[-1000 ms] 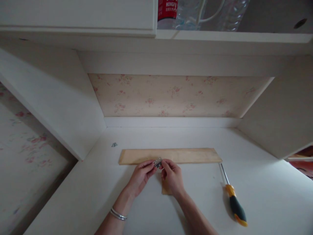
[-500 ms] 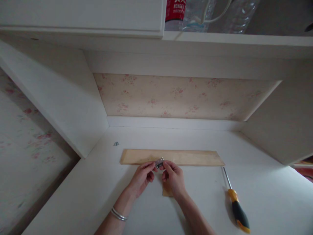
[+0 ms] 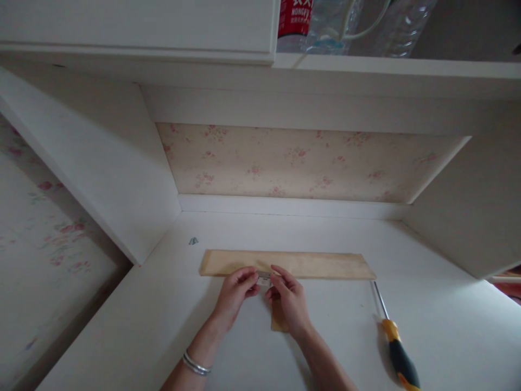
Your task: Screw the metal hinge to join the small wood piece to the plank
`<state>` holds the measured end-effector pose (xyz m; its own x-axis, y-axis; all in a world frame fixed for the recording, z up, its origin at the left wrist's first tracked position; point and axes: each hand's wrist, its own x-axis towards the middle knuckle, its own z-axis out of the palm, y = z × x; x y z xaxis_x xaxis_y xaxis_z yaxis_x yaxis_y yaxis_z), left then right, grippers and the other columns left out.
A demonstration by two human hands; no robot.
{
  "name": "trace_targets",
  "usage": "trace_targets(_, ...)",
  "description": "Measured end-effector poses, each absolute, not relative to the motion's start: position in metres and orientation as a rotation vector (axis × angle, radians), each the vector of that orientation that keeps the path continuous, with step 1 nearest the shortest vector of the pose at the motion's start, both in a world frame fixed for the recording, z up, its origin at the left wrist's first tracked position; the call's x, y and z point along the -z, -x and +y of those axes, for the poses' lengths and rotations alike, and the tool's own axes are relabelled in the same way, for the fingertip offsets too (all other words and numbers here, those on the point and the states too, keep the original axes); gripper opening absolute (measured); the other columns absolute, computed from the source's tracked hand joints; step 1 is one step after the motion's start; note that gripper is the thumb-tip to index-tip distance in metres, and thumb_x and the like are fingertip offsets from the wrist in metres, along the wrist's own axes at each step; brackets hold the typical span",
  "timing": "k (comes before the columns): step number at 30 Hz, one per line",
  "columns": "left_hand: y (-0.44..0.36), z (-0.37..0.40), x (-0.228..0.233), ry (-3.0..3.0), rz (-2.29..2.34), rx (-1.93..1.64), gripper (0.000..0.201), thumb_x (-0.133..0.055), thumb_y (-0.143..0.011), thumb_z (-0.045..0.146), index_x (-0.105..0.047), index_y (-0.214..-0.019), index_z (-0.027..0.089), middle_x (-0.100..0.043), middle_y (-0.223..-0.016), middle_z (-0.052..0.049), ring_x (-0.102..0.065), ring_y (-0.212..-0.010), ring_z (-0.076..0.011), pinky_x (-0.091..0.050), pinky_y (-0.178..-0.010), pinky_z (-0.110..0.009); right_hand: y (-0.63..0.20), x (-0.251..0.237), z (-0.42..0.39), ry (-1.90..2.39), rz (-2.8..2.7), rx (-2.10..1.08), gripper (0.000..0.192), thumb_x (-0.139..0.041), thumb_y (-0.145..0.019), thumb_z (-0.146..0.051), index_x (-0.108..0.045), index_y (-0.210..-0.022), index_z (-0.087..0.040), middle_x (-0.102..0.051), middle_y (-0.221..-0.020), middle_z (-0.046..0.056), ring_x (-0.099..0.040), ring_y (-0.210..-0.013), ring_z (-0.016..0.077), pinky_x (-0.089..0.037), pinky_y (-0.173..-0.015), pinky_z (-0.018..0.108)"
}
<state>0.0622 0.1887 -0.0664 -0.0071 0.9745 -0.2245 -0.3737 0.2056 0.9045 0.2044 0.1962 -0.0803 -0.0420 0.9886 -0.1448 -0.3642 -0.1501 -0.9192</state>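
Note:
A small silvery metal hinge (image 3: 264, 279) is held up between my two hands, over the front edge of a long wooden board (image 3: 321, 264). Thumb and fingers of my left hand (image 3: 235, 293) pinch its left end. At its right end is my right hand (image 3: 290, 301), closed with the thumb against the metal and the index finger a little raised. A shorter piece of wood (image 3: 279, 319) lies under my right hand, partly hidden by it.
On the white tabletop, a screwdriver (image 3: 399, 350) with a yellow and black handle lies at the right, its tip by the board's corner. Several small screws (image 3: 193, 240) lie at the back left. Side panels and an overhead shelf (image 3: 366, 65) with plastic bottles (image 3: 331, 27) surround the surface.
The hinge has been turned between my fingers, from slanted to nearly level, with a paler face now showing. Both hands stay in about the same place.

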Motion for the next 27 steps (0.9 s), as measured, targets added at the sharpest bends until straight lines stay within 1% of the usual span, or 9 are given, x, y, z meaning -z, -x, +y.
trace_targets(3,-0.061,0.188,0.064,-0.79,1.108,-1.234,0.047,-0.075,-0.067,0.036,-0.06,-0.105,0.015,-0.063,-0.083,-0.004,-0.057,-0.063,-0.0113,-0.047,-0.058,-0.022,-0.205,0.079,0.196,1.048,-0.861,-1.473,0.043,-0.069,-0.069,-0.043,-0.061,-0.1,-0.015,-0.061,-0.063,0.001,-0.055,-0.049,0.013,-0.04,-0.047,0.024)
trace_targets(5,-0.061,0.188,0.065,-0.791,1.102,-1.217,0.048,-0.075,-0.067,0.035,-0.059,-0.108,0.016,-0.063,-0.082,-0.004,-0.057,-0.061,-0.0107,-0.047,-0.057,-0.021,-0.205,0.078,0.196,1.065,-0.849,-1.474,0.04,-0.07,-0.068,-0.044,-0.062,-0.095,-0.016,-0.062,-0.063,0.001,-0.055,-0.048,0.0132,-0.04,-0.047,0.025)
trace_targets(8,-0.06,0.188,0.068,-0.714,1.061,-1.215,0.044,-0.077,-0.066,0.03,-0.061,-0.104,0.015,-0.063,-0.084,-0.005,-0.058,-0.065,-0.0104,-0.048,-0.06,-0.02,-0.205,0.077,0.196,1.071,-0.842,-1.472,0.04,-0.07,-0.068,-0.044,-0.062,-0.094,-0.015,-0.063,-0.065,0.003,-0.055,-0.048,0.0136,-0.04,-0.046,0.025)
trace_targets(13,-0.061,0.188,0.069,-0.637,1.005,-1.225,0.03,-0.075,-0.069,0.028,-0.065,-0.093,0.013,-0.065,-0.093,-0.009,-0.062,-0.077,-0.0144,-0.051,-0.069,-0.022,-0.206,0.079,0.197,1.045,-0.834,-1.482,0.04,-0.069,-0.07,-0.043,-0.061,-0.097,-0.014,-0.062,-0.061,0.002,-0.054,-0.047,0.0128,-0.039,-0.046,0.024)
trace_targets(16,-0.061,0.188,0.07,-0.629,0.993,-1.232,0.027,-0.074,-0.07,0.027,-0.066,-0.091,0.013,-0.065,-0.092,-0.01,-0.063,-0.078,-0.0159,-0.053,-0.071,-0.024,-0.206,0.078,0.197,1.043,-0.833,-1.48,0.039,-0.068,-0.071,-0.043,-0.061,-0.098,-0.015,-0.061,-0.058,0.001,-0.052,-0.047,0.0118,-0.038,-0.045,0.023)
trace_targets(21,-0.061,0.189,0.072,-0.635,0.96,-1.241,0.025,-0.072,-0.074,0.027,-0.065,-0.093,0.012,-0.066,-0.095,-0.011,-0.064,-0.079,-0.0161,-0.053,-0.075,-0.025,-0.206,0.078,0.197,1.032,-0.822,-1.491,0.04,-0.069,-0.07,-0.044,-0.061,-0.095,-0.014,-0.061,-0.056,0.001,-0.051,-0.048,0.0117,-0.039,-0.048,0.024)
trace_targets(24,-0.061,0.19,0.073,-0.63,0.944,-1.254,0.024,-0.072,-0.074,0.026,-0.065,-0.092,0.012,-0.066,-0.096,-0.011,-0.064,-0.081,-0.0162,-0.053,-0.078,-0.026,-0.206,0.08,0.197,1.022,-0.815,-1.492,0.038,-0.07,-0.069,-0.043,-0.062,-0.094,-0.015,-0.062,-0.06,0.002,-0.053,-0.051,0.0128,-0.04,-0.049,0.024)
trace_targets(27,-0.062,0.19,0.074,-0.615,0.94,-1.273,0.024,-0.073,-0.073,0.026,-0.065,-0.091,0.012,-0.065,-0.096,-0.01,-0.063,-0.083,-0.0153,-0.052,-0.082,-0.027,-0.206,0.08,0.198,1.024,-0.813,-1.48,0.035,-0.069,-0.071,-0.043,-0.064,-0.092,-0.016,-0.065,-0.068,0.003,-0.057,-0.059,0.0139,-0.043,-0.054,0.024)
